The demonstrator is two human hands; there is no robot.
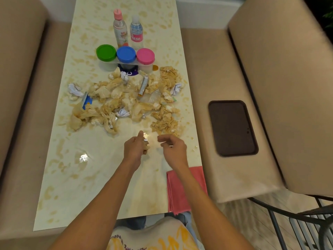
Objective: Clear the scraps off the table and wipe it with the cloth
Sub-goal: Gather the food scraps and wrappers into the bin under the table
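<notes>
The left hand (134, 150) gripped a crumpled tan tissue scrap with shiny wrapper (146, 141); the right hand (173, 149), just beside it, had curled fingers, though whether they held anything could not be told. Farther off, a heap of stained tissue scraps (126, 103) lay on the pale speckled table (81, 186); a folded pink cloth (185, 188) lay at its near right edge.

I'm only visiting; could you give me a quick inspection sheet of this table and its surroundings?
Surface: table cream, blotched with brown stains.
Job's things: scraps piled mid-table; cloth folded at the near right edge.
Clutter: two bottles and three tubs behind the pile.
Hands: left hand grips scraps; right hand has curled fingers, contents unclear.
Cables: nothing seen.
Surroundings: benches on both sides; dark tray on the right one.
</notes>
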